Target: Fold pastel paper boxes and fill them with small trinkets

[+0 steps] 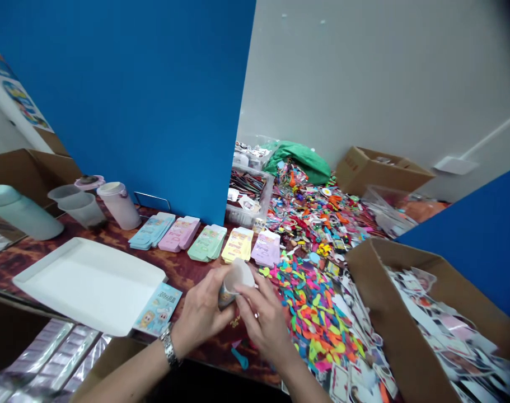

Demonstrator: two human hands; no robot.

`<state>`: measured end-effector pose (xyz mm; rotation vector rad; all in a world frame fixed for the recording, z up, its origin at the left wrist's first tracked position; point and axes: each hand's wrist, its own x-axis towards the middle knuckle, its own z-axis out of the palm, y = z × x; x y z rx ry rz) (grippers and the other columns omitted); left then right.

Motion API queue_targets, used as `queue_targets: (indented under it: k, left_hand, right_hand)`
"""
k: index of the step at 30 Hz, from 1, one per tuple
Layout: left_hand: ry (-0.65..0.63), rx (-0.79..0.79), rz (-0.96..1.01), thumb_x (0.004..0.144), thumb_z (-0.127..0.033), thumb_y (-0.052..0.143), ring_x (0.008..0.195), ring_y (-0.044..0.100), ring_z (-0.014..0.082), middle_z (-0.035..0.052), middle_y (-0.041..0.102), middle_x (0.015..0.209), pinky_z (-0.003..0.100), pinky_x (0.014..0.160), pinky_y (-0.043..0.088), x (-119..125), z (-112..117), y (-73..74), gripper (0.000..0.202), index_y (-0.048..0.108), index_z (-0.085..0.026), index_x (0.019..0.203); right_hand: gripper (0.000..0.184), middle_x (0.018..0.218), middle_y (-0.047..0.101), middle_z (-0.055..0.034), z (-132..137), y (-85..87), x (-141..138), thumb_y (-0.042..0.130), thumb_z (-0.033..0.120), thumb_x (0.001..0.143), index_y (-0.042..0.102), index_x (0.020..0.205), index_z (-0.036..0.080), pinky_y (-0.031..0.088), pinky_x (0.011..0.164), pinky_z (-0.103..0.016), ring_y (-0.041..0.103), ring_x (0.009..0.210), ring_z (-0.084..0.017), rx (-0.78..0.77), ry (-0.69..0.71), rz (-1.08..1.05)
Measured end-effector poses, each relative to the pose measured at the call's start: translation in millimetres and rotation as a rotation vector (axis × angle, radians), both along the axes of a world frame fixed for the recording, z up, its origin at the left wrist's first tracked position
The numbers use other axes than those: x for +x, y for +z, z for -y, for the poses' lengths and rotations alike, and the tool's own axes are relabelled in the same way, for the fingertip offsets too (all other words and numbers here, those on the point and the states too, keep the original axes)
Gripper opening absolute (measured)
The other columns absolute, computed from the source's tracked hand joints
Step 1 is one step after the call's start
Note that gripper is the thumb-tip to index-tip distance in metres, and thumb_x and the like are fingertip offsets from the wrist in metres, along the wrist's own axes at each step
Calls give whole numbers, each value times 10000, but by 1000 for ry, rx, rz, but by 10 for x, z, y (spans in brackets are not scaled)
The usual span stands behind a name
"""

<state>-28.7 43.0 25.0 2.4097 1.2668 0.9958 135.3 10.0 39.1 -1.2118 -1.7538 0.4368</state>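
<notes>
Near the middle of the table's front edge, my left hand [202, 308] is wrapped round a small open paper box [239, 273] from its left side. Its white inside faces up and its outside is printed. My right hand [263, 313] grips the right side of the same box, with fingertips at its rim. Left of my hands, a blue printed flat box [159, 308] lies over the corner of a white tray [90, 282]. Beyond the hands stand stacks of flat boxes, among them green [207, 243], yellow [238, 245] and purple [266, 248].
Colourful small plastic pieces [317, 313] are heaped on the right. A cardboard box [370, 280] of cut-outs stands at far right. Cups [82, 207] and a mint bottle [23, 212] stand at left. A blue partition [154, 112] rises behind; one blue balloon-like piece [240, 358] lies near the edge.
</notes>
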Motion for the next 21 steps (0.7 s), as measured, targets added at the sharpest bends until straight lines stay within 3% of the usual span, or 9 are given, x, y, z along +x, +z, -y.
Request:
queue_targets:
  k: [3,5,7,10,15,18,21]
  left_hand:
    - [-31,94,-79,798,-234,615,977,658,256,117,617,1144,354,756,573,5,9,-31,541,400,-229,1295]
    - [-25,139,-119,805,-251,621,1020,647,282,138,610,1175,387,781,575,14,15,-66,579,380,-224,1331]
    - [-20,150,-120,807,-250,618,1061,636,291,155,598,1235,403,818,570,25,21,-99,688,297,-211,1414]
    - [-5,122,-110,807,-259,609,1119,616,297,183,562,1324,409,880,552,51,38,-132,833,153,-161,1498]
    - [50,120,-131,833,-333,579,1154,580,333,228,504,1376,435,914,524,131,93,-143,923,24,-114,1538]
    - [110,146,-175,843,-394,574,1052,599,348,248,542,1284,452,839,539,177,114,-145,969,-28,-80,1535]
    - [114,175,-232,838,-378,567,978,595,340,237,573,1189,457,804,539,206,115,-134,969,-25,-43,1529]
  right_hand:
    - [311,1251,644,-87,-24,58,16,472,309,978,609,1245,227,528,946,-331,622,1134,-209,-181,-17,-332]
    - [289,1098,708,-78,-69,83,25,485,355,971,650,1147,196,557,863,-311,673,993,-199,-293,-30,-520]
    - [249,984,731,-68,-111,98,34,562,371,925,688,1017,177,569,800,-304,688,898,-199,-385,19,-610]
    - [205,941,738,-68,-128,128,44,636,325,862,702,978,169,577,740,-300,699,841,-203,-434,23,-577]
    - [211,1052,732,-66,-15,174,33,569,186,889,738,1008,226,564,868,-330,683,1001,-213,-150,-94,-171]
    - [346,1133,720,-61,95,107,-13,498,123,922,687,1186,243,547,940,-347,671,1068,-207,36,-98,9]
    - [473,1286,646,-83,183,-36,-75,457,85,932,541,1379,217,515,1010,-368,617,1182,-215,146,-111,89]
